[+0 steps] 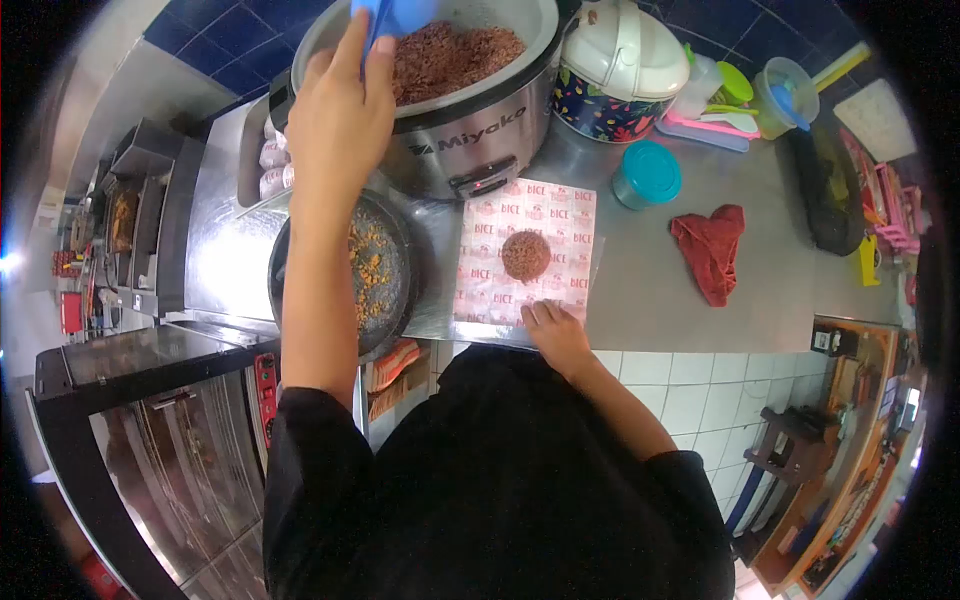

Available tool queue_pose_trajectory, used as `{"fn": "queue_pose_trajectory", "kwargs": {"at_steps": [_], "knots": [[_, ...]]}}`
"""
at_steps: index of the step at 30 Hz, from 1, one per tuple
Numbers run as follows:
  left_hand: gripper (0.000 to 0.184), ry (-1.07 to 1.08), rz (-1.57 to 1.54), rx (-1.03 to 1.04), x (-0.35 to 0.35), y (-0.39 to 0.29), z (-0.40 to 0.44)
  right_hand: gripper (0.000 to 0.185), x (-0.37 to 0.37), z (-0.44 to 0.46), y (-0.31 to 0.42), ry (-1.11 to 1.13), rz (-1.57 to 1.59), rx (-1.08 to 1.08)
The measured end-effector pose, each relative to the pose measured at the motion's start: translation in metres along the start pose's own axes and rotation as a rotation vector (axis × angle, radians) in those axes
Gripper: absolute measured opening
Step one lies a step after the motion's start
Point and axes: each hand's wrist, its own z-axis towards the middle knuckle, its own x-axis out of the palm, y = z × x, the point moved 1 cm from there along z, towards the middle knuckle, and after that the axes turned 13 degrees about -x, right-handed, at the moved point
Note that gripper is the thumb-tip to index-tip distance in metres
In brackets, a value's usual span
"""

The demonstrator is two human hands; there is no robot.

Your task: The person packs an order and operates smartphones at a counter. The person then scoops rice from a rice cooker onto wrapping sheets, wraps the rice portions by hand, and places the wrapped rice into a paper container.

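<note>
My left hand (pixel 345 115) grips the handle of a blue rice paddle (pixel 405 14) at the rim of the rice cooker (pixel 455 145). The paddle's head is partly cut off by the top of the view. Reddish-brown rice (pixel 460 60) fills the cooker's pot. On the counter in front of it lies a sheet of printed wrapping paper (pixel 485 235), with a round, flat mound of rice (pixel 526 256) near its middle. Resting on the paper's near edge is my right hand (pixel 557 335), its fingers laid flat just below the mound.
A dark pan (pixel 395 310) with yellowish crumbs sits under my left forearm. Wrapped bundles (pixel 272 155) fill a metal tray at left. A patterned food container (pixel 612 90), teal-lidded tub (pixel 647 174) and red cloth (pixel 712 250) stand or lie to the right on the steel counter (pixel 770 290).
</note>
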Motion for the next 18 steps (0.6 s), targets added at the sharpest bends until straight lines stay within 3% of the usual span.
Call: {"fn": "queue_pose_trajectory", "kwargs": {"at_steps": [1,2,3,4,5,6,7,8,9,10,11,12,13,14,18], "knots": [[0.042,-0.043,0.172,0.07,0.004,-0.001,0.011,0.027,0.008,-0.002,0.004,-0.004,-0.017,0.018],[0.039,-0.236,0.16,0.205,-0.003,-0.012,0.004,0.027,0.024,-0.006,0.006,0.105,0.105,0.017],[0.035,-0.224,-0.04,0.19,-0.01,-0.032,-0.011,0.028,0.028,-0.01,-0.002,0.2,0.204,0.065],[0.031,-0.078,-0.262,0.123,-0.009,-0.037,-0.043,0.028,0.006,-0.004,-0.006,0.21,0.442,0.154],[0.032,0.147,-0.314,0.139,-0.013,-0.036,-0.086,0.027,-0.034,0.01,-0.008,0.444,0.495,0.278],[0.028,0.32,-0.278,0.32,-0.003,-0.027,-0.126,0.024,-0.007,0.008,-0.01,0.367,0.487,0.225],[0.026,0.575,-0.199,0.368,0.013,-0.014,-0.168,0.021,0.007,0.01,-0.007,0.302,0.36,0.204],[0.025,0.83,-0.113,0.406,0.028,-0.001,-0.212,0.021,0.021,0.007,-0.01,0.156,0.446,0.246],[0.031,0.968,-0.262,0.335,0.06,0.027,-0.254,0.018,-0.014,0.015,-0.01,0.281,0.42,0.337],[0.038,0.849,-0.235,0.482,0.077,0.045,-0.285,0.015,-0.002,0.016,-0.011,0.186,0.395,0.315],[0.041,0.939,-0.159,0.429,0.091,0.066,-0.307,0.015,0.017,0.017,-0.02,0.156,0.381,0.355],[0.035,1.035,-0.207,0.355,0.091,0.062,-0.312,0.015,0.038,0.018,-0.03,0.102,0.391,0.26],[0.035,1.029,-0.21,0.371,0.095,0.065,-0.315,0.016,0.047,0.019,-0.036,0.057,0.399,0.153],[0.032,1.031,-0.219,0.372,0.1,0.071,-0.32,0.008,0.045,0.017,-0.042,-0.066,0.514,0.178],[0.024,0.975,-0.181,0.429,0.099,0.075,-0.322,0.01,0.009,0.014,-0.052,0.023,0.716,0.197]]}}
